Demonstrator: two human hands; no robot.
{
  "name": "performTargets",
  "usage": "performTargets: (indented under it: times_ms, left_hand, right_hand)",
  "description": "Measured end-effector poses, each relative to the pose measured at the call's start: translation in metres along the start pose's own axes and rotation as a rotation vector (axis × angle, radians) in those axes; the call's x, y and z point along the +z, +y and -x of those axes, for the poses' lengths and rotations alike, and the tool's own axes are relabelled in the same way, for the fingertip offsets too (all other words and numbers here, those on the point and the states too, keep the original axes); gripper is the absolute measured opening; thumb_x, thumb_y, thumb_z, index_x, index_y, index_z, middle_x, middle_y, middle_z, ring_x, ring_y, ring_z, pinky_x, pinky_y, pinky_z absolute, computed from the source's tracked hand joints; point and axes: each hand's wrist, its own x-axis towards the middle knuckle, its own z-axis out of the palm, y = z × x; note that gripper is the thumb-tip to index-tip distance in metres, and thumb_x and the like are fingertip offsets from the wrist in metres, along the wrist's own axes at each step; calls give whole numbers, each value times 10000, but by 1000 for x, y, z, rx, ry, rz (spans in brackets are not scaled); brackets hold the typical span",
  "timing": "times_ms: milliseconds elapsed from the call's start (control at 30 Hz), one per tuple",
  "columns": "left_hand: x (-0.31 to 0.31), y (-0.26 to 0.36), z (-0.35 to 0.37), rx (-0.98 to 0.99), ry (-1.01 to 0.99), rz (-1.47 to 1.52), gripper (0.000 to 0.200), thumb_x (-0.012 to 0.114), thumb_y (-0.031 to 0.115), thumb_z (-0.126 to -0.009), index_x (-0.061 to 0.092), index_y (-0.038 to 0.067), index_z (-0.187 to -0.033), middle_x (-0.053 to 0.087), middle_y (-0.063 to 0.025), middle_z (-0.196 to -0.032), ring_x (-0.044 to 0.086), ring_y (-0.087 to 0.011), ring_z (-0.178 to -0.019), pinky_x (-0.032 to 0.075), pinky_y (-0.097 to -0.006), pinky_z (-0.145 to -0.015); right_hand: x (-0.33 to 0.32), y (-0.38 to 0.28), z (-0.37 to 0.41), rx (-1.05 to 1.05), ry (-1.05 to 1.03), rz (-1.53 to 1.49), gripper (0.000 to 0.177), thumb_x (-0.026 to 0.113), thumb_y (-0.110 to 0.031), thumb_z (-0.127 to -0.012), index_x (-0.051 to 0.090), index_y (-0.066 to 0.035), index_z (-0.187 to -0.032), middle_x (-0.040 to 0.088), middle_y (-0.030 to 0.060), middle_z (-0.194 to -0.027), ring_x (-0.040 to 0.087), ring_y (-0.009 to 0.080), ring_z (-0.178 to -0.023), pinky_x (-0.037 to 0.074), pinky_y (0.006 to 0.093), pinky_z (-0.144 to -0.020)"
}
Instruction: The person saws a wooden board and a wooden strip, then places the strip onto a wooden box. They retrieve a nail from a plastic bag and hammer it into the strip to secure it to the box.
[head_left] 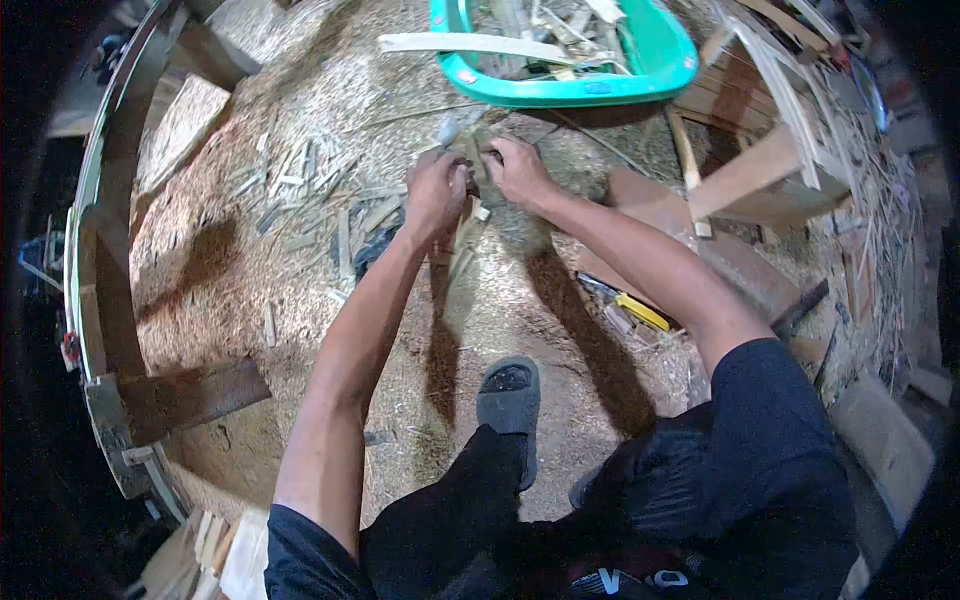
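Both my hands are stretched forward, close together above the sawdust-covered ground [380,100]. My left hand [437,190] is closed, its fingers curled and blurred. Just to its right, my right hand [515,172] pinches with thumb and fingers. Whatever lies between the fingertips is too small and smeared to name. A pale blurred thing [448,130] shows just beyond my left fingers. Under my left wrist are thin wood scraps [380,215] and a dark crumpled piece [378,248].
Ahead is a green basin [560,92] of wood scraps, with a long wood strip [470,43] across its rim. A wooden frame [750,170] stands right, another wooden structure [120,290] left. A yellow-handled tool [640,312] lies under my right forearm, near my sandal [508,400].
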Motion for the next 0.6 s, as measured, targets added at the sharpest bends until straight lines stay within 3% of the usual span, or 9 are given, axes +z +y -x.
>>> performTargets:
  times_ms: [100,167,233,333,400,467,533,600]
  left_hand:
    - [15,40,7,77,83,60,141,628,132,-863,661,8,-921,632,-175,-956,590,-377,-904,468,-445,-790]
    - [27,65,17,119,-83,109,128,638,127,-860,633,7,-905,628,-172,-953,587,-370,-877,455,-455,-784]
    - [38,105,28,231,-155,185,97,633,95,-851,621,23,-915,629,-161,-956,583,-358,-885,443,-453,-786]
    - [67,166,31,585,-184,243,100,620,60,-839,621,42,-937,631,-147,-946,590,-349,-894,446,-445,-788]
    - [89,217,25,694,-342,338,106,611,45,-830,624,51,-934,632,-139,-946,593,-347,-909,446,-443,-792]
    - [111,275,24,789,-500,426,140,601,40,-817,630,50,-954,633,-140,-972,596,-355,-944,448,-446,-829]
    - [139,324,31,923,-581,439,151,595,57,-826,632,48,-971,635,-145,-988,597,-358,-953,445,-452,-856]
    - [161,367,40,1055,-671,430,161,586,74,-836,633,45,-987,635,-154,-1002,595,-363,-960,444,-457,-876]
  right_hand:
    - [-31,0,38,-17,139,62,160,572,-152,-879,646,-33,-955,629,192,-953,616,387,-911,487,471,-793]
    - [-58,4,85,-136,215,32,149,564,-140,-938,624,-10,-980,629,181,-959,610,362,-889,483,457,-808]
    - [-109,-22,134,-25,154,171,147,553,-149,-951,592,-15,-996,609,170,-915,599,364,-876,474,461,-793]
    - [-176,-39,207,53,280,216,138,552,-159,-956,584,-28,-986,593,155,-894,593,343,-855,463,448,-778]
    - [-209,-34,260,209,324,200,131,553,-158,-954,583,-33,-979,593,147,-898,594,330,-865,459,438,-774]
    - [-248,-25,316,202,448,393,114,560,-137,-943,581,-30,-975,601,150,-901,608,326,-866,469,422,-752]
    - [-283,-31,377,310,507,360,104,582,-110,-919,580,-22,-974,605,159,-902,619,320,-877,474,403,-754]
    - [-321,-44,443,464,527,435,156,627,-105,-885,573,-16,-1002,596,175,-933,613,341,-904,477,436,-789]
